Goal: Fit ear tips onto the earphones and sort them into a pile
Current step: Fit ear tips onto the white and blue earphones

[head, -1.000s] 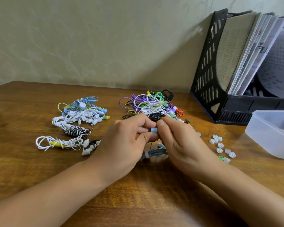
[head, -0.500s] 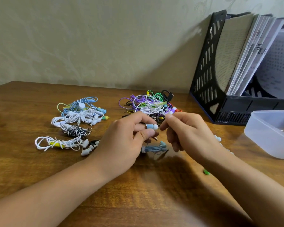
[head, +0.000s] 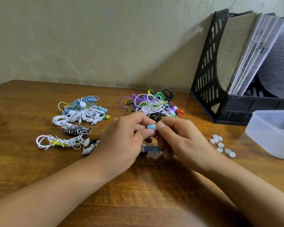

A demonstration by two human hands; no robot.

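Left hand (head: 121, 141) curled, thumb and forefinger pinching a light blue earbud (head: 151, 127) at mid-table, just above the wood. Right hand (head: 180, 141) also curled, thumb and forefinger tips pressed against the earbud's right end; probably an ear tip pinched there, but too small and hidden to confirm. Grey-blue bundled cable (head: 152, 149) hanging below both hands, touching or nearly touching the wooden table (head: 23, 169). Lower fingers of both hands folded in toward the palms.

Loose white ear tips (head: 220, 145) scattered on the table right of the right hand, near a translucent plastic box (head: 272, 131). Tangled multicolour earphone heap (head: 152, 104) just behind the hands. Sorted pile of white, blue and striped earphones (head: 79, 118) to the left, well apart from the left hand; another white coil with yellow tie (head: 59, 142) in front of it. Black file holder (head: 208, 76) with papers at back right against the wall.
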